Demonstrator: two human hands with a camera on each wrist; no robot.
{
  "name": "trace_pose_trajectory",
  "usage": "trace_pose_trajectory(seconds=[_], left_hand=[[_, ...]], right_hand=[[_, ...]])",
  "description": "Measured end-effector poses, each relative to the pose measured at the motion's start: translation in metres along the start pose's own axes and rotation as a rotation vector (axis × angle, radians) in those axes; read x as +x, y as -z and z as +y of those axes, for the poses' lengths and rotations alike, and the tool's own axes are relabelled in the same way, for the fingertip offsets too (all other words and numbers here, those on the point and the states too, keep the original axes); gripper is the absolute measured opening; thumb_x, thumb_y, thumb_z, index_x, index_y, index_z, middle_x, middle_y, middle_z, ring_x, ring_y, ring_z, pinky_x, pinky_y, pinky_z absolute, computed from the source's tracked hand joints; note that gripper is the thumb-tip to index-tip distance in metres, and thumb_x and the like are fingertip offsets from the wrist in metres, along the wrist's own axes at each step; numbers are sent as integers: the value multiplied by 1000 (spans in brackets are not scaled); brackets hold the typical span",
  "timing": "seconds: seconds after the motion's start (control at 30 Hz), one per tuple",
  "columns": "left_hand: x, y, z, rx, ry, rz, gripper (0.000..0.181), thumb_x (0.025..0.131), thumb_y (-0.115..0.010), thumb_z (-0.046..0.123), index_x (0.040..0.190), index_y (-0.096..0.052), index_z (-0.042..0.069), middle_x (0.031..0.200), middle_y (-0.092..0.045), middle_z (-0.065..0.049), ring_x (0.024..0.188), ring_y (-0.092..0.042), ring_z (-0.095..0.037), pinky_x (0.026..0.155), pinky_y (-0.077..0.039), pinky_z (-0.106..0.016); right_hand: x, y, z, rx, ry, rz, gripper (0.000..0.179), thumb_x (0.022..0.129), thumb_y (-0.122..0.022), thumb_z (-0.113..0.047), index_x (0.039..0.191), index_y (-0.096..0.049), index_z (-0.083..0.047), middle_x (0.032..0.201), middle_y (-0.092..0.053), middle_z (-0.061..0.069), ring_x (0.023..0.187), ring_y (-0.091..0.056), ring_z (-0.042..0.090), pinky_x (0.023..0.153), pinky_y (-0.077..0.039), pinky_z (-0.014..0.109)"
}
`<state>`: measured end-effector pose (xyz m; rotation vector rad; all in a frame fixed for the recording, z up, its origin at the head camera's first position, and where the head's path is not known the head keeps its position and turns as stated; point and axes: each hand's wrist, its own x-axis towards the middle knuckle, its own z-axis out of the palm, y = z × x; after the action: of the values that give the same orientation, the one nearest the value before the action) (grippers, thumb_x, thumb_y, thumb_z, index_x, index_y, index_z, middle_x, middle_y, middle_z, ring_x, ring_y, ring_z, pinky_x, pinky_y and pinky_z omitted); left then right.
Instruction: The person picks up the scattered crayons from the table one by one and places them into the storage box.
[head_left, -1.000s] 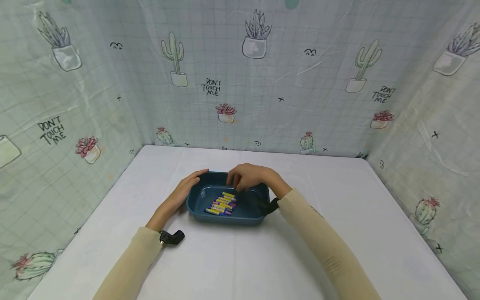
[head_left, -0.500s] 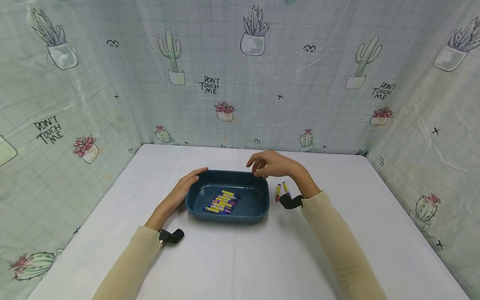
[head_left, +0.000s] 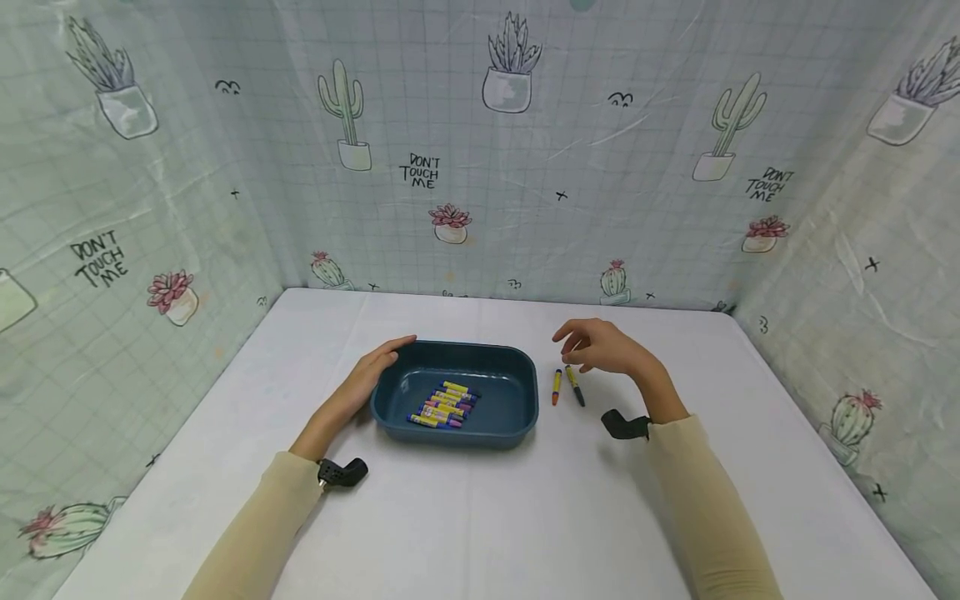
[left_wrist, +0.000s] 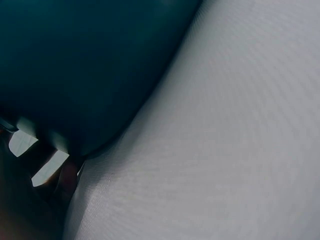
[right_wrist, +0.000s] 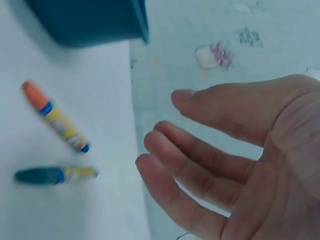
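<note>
A dark teal plastic tray [head_left: 454, 436] sits on the white table, with several yellow-wrapped crayons [head_left: 444, 406] lying side by side inside. My left hand [head_left: 360, 382] rests against its left end, fingers extended along the rim's back corner; the left wrist view shows fingers [left_wrist: 62, 182] against the wall. To the right of the tray lie two more crayons, an orange one [head_left: 556, 387] and a dark green one [head_left: 575, 386]. Just above and behind them hovers my right hand [head_left: 604, 347], fingers loosely bent, nothing between thumb and fingertips in the right wrist view.
White cloth covers the table [head_left: 465, 533]. A curtain [head_left: 555, 242] printed with cacti encloses the back and both sides. Each wrist carries a black camera mount, the right one [head_left: 624, 425] jutting low over the table.
My right hand has moved right, from over the tray past its right end to the loose crayons, which its arm hid at first. The left hand and tray stay put.
</note>
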<state>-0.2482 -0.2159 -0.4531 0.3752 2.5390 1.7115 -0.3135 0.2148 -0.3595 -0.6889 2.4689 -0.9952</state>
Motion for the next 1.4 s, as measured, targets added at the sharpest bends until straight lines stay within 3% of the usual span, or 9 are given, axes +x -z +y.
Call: trace_pose_trajectory(seconds=[0.23, 0.53, 1.17, 1.4], left_hand=[[-1, 1, 0, -2, -7, -1, 47, 114, -28, 25, 159, -42, 18, 168, -36, -8, 159, -25, -33, 130, -15, -60], [-1, 0, 0, -4, -5, -6, 47, 114, -29, 26, 159, -42, 18, 168, -36, -8, 159, -25, -33, 130, -16, -60], [-2, 0, 0, -4, -1, -8, 48, 114, -29, 27, 159, -41, 18, 168, -36, -8, 159, -24, -34, 130, -15, -61], [-4, 0, 2, -1, -2, -6, 48, 114, -28, 27, 159, -41, 19, 168, -36, -9, 159, -25, -34, 129, -16, -61]], right_hand=[[-4, -5, 27, -26, -120, 34, 42, 97, -67, -9, 136, -59, 3, 117, -70, 23, 98, -71, 34, 77, -65, 40], [-2, -10, 42, -17, -248, 55, 46, 94, -73, -10, 136, -59, 0, 119, -67, 23, 91, -69, 26, 76, -64, 35], [2, -20, 50, -11, -279, 37, 54, 90, -75, -9, 140, -56, 0, 103, -68, 16, 78, -66, 20, 70, -62, 32], [2, -22, 52, 23, -267, 35, 52, 91, -70, -3, 141, -55, 0, 100, -68, 17, 79, -67, 22, 73, -64, 34]])
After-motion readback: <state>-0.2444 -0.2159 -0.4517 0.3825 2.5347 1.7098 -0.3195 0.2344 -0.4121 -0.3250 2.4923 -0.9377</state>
